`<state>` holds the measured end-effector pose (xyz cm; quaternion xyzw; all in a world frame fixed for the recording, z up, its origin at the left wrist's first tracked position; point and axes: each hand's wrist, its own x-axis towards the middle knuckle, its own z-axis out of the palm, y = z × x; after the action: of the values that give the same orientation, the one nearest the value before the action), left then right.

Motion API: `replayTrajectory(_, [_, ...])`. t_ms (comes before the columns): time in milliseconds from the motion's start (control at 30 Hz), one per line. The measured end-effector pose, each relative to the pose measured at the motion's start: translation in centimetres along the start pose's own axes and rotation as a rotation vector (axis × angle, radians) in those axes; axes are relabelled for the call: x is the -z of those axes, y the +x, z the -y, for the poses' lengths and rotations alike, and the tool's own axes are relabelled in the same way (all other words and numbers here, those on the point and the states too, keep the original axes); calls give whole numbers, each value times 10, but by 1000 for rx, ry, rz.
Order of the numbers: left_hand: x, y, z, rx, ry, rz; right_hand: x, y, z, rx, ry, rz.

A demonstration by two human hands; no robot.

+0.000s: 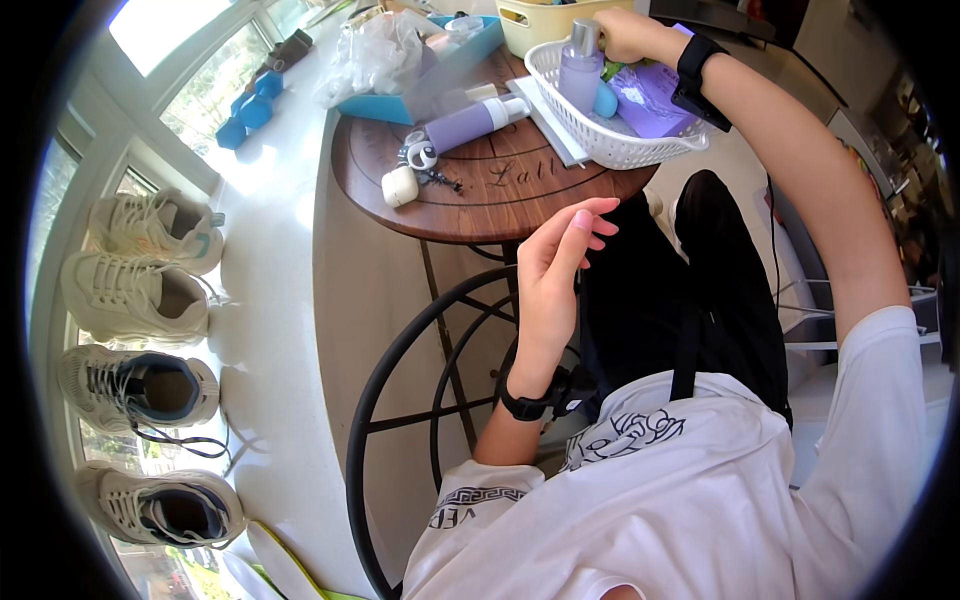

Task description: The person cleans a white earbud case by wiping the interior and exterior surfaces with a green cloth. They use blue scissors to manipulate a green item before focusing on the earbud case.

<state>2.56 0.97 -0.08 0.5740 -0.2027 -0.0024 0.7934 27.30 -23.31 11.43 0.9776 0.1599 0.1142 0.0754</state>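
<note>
My left hand (556, 251) is raised in front of the round wooden table's (480, 202) near edge, holding nothing, with its fingers loosely bent and apart. At the far side of a white perforated plastic basket (615, 154), my right hand (626, 36) reaches down with curled fingers. Whether it grips something is hidden. Inside the basket stand a lilac bottle with a silver cap (580, 71), a small blue rounded item (604, 99) and a purple box (654, 97). Something green (612, 69) shows just below my right hand.
A purple pump bottle (469, 124), a white earphone case (400, 186) with a charm, and a blue tray (375, 108) with a clear plastic bag (379, 56) share the table. A cream bin (532, 30) stands behind. Shoes (139, 296) and blue dumbbells (255, 110) line the windowsill.
</note>
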Motion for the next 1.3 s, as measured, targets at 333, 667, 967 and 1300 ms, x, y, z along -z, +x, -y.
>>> replayTrajectory(333, [-2,3,-1,8,0,14,-9,-19,-19,-67,-1,-105])
replayTrajectory(667, [18,1,-17,-66,3,-151,84,-102,30,-78,546,-419])
replayTrajectory(967, [53,6,-37,-328,344,-620,65,-246,124,-53,1276,-219])
replayTrajectory(1300, [86,47,-36,-116,1166,-790,-14,-286,179,-219,1480,22])
